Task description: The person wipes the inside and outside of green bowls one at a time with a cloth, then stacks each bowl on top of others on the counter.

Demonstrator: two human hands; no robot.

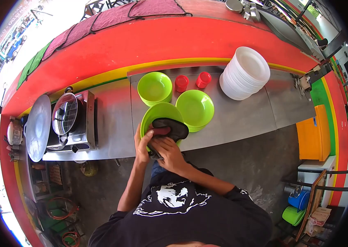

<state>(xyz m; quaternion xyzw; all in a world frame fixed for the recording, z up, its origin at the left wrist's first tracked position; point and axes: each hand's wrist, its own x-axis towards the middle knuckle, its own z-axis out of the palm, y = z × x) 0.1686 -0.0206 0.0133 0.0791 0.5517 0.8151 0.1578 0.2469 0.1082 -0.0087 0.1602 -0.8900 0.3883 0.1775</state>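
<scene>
A lime-green bowl (156,110) is tilted up in front of my body at the counter's near edge. My left hand (142,145) is closed on its left rim, thumb on the near side, other fingers mostly hidden. Inside and over the bowl's right side lies a black cloth (175,128) with a dark red patch. My right hand (166,153) presses on this cloth with bent fingers, gripping part of it. Just beyond stand two stacks of matching green bowls, the left stack (154,87) and the right stack (195,109). The right stack is close to the held bowl.
Two red-lidded jars (182,83) stand behind the bowls. A tall stack of white plates or bowls (246,74) is to their right on the steel counter (240,117). On the left, a glass-lidded pan (65,113) sits on a gas stove (86,123), beside a large round metal lid (38,127).
</scene>
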